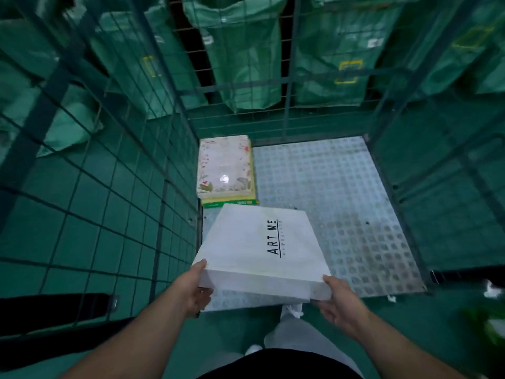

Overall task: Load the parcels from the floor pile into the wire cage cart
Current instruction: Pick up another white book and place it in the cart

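Note:
A flat white box (257, 247) printed "ART ME" hangs over the front left of the wire cage cart's studded metal floor (341, 203). My left hand (195, 289) grips its near left corner, thumb on top. My right hand (337, 300) holds the near right corner from below. Further in, against the left wall, a floral box (224, 164) lies on a yellow-green box (232, 202).
Green wire mesh walls (109, 187) enclose the cart on the left, back and right. Green mail sacks (246, 56) hang behind the back mesh. My white shoe (292, 310) stands at the cart's open front edge. A blurred green and white object (489, 318) lies at the right edge.

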Motion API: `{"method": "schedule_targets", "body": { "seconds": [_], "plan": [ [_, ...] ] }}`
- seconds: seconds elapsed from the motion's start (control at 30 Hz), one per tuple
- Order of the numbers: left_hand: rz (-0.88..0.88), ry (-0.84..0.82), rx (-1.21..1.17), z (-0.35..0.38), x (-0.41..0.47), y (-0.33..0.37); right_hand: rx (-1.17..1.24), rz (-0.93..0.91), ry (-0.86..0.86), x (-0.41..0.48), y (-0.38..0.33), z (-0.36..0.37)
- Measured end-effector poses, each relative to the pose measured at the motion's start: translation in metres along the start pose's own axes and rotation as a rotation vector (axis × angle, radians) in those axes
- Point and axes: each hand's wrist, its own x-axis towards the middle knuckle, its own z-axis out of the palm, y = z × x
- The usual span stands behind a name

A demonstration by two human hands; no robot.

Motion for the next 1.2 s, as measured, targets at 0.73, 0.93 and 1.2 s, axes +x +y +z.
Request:
{"method": "schedule_targets", "body": {
  "seconds": [0.73, 0.93, 1.2],
  "plan": [
    [-0.027, 0.106, -0.665, 0.074, 0.264, 0.154, -0.038, -0.004, -0.198, 0.313, -0.186, 0.17],
    [0.065, 0.108, -0.631, 0.088, 0.363, 0.209, 0.073, -0.043, -0.203, 0.41, -0.184, 0.22],
    [0.188, 0.226, -0.525, 0.098, 0.44, 0.28, 0.17, -0.081, -0.22, 0.487, -0.19, 0.282]
  ]
}}
